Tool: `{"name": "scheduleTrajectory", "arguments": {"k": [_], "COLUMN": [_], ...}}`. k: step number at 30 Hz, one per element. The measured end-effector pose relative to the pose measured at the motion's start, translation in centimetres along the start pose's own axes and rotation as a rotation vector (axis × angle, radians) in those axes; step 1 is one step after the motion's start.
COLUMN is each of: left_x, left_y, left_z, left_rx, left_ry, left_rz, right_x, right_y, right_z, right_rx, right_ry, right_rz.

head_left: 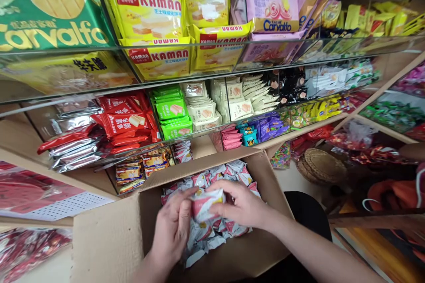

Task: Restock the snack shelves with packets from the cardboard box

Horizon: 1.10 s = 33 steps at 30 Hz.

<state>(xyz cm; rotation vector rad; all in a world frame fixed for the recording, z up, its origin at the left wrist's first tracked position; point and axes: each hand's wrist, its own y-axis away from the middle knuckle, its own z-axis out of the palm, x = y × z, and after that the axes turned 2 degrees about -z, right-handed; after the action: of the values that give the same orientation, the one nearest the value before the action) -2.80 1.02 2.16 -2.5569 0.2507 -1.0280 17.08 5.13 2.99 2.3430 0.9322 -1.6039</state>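
Observation:
Above an open cardboard box, my two hands are close together. My right hand pinches a small pink-and-white snack packet between thumb and fingers. Curled around the packet's left side is my left hand, its fingers partly hidden and slightly blurred. Many similar wrapped packets lie loose in the box beneath my hands. The printing on the held packet is too blurred to read.
Just beyond the box are shelf compartments with pink packets, red packets and green packets. A clear shelf-front panel runs above, with yellow wafer packs behind it. Round woven items sit at right.

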Motion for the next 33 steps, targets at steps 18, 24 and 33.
{"name": "scheduleTrajectory", "arguments": {"k": [18,24,33], "left_x": [-5.9,-6.6,-6.9], "left_y": [-3.6,-3.2,-3.1], "left_z": [-4.2,-4.0,-3.6], "left_rx": [-0.185,-0.152,-0.092], "left_ry": [-0.654,-0.564,-0.531], "left_rz": [-0.170,-0.192,-0.152], "right_x": [8.9,11.8,13.8], "right_y": [-19.1,-21.0,-22.2], "right_z": [2.2,5.7,6.5], "right_rx": [-0.433,-0.546,-0.671], "right_ry": [0.812,0.844,0.938], "right_rz": [0.211,0.160,0.000]}}
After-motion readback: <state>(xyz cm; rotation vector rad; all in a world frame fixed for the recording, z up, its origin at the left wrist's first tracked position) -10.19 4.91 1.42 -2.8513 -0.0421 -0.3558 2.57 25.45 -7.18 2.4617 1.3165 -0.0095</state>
